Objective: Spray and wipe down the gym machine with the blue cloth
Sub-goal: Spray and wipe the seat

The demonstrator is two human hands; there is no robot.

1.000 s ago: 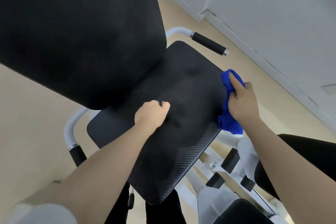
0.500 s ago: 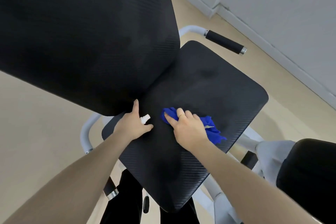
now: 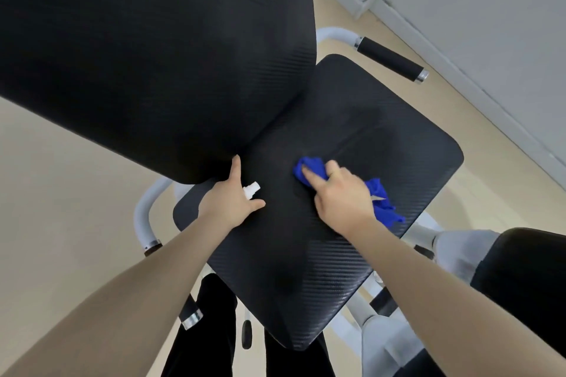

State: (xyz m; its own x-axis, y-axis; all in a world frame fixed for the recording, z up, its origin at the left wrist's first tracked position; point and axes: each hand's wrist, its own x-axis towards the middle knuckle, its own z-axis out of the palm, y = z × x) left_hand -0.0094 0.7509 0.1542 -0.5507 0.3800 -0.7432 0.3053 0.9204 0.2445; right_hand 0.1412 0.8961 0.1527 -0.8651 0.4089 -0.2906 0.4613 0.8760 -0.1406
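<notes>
So the right hand (image 3: 340, 196) was off at the seat's (image 3: 367, 131) 3 o'clock edge a second ago, and now it's pulled the cloth (image 3: 309, 171) in to mid-seat, fingers pressing it flat, tail trailing toward 4 o'clock. The left hand (image 3: 229, 202) went from a closed fist to propped at 9 o'clock by the backrest (image 3: 153, 55), pinching a small white sprayer (image 3: 251, 187). Looks like spraying's done here; the wipe is underway, edges probably next.
</notes>
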